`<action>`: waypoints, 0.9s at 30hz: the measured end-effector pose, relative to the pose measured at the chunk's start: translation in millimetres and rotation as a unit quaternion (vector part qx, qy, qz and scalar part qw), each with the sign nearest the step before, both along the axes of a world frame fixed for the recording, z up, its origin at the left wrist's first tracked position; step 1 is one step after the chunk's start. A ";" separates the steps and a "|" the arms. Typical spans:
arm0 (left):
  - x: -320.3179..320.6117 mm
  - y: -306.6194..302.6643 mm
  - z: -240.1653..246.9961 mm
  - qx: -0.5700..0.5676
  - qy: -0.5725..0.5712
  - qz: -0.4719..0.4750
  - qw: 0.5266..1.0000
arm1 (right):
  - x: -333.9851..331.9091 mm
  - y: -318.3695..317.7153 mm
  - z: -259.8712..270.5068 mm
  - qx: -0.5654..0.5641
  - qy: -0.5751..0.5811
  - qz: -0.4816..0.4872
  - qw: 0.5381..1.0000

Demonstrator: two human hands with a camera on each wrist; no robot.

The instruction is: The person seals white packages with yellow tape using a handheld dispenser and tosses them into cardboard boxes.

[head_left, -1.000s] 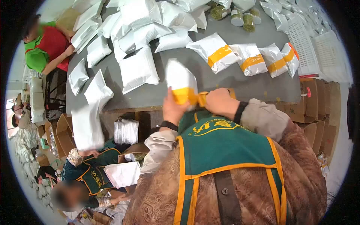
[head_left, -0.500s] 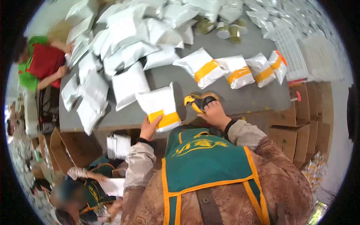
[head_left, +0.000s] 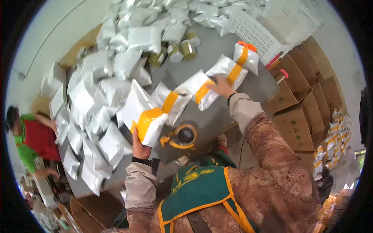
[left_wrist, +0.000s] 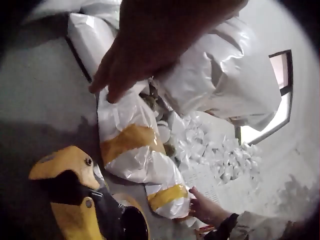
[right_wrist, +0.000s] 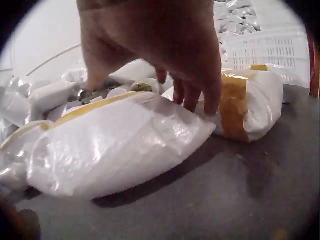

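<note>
My left hand (head_left: 142, 146) holds a white plastic parcel (head_left: 136, 100) with a yellow tape band at its near end. In the head view the thumb lies at the tape; most other fingers are hidden. A row of taped white parcels lies diagonally across the grey table. Over this row reaches my right hand (head_left: 222, 87), thumb spread from the fingers, at the end of one taped parcel (right_wrist: 125, 145). Its fingers point down beside another taped parcel (right_wrist: 267, 107). A yellow and black tape dispenser (head_left: 180, 136) lies near the table's front edge.
Plain white parcels (head_left: 91, 97) are heaped on the left of the table, with lidded jars (head_left: 175, 52) behind. A white plastic crate (head_left: 258, 37) stands at the back right, beside cardboard boxes (head_left: 297, 130). Another person (head_left: 37, 138) is at the left edge.
The right hand has let go of the tape dispenser, now on the table, and moved to the parcel row. The left hand still holds its taped parcel. The head view has turned right.
</note>
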State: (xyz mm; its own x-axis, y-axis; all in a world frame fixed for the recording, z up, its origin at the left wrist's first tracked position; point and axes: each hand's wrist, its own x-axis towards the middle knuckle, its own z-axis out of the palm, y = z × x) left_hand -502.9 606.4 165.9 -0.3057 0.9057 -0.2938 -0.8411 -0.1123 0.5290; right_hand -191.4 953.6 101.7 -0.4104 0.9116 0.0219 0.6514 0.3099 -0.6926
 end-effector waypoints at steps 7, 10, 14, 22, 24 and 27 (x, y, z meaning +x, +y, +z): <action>0.1 95.7 -72.5 -0.082 0.078 -0.040 0.993 | -10.0 -0.6 35.8 -0.239 -0.033 0.121 0.963; 20.4 104.5 -42.9 -0.087 0.100 -0.087 0.987 | -12.9 -6.7 -11.8 -0.192 0.141 0.139 0.961; -1.7 83.2 -39.8 -0.060 0.370 -0.201 0.905 | 8.8 -40.4 -37.0 -0.136 0.194 0.064 0.969; 230.3 174.3 171.1 -0.171 0.537 -0.407 0.719 | 246.8 -104.7 41.1 -0.327 0.448 -0.085 0.828; 305.6 251.1 194.6 -0.054 0.544 -0.432 0.717 | 305.4 -110.0 56.7 -0.318 0.548 -0.218 0.742; 420.7 348.7 240.2 0.195 0.396 -0.380 0.812 | 394.7 -67.6 44.4 -0.205 0.700 -0.272 0.628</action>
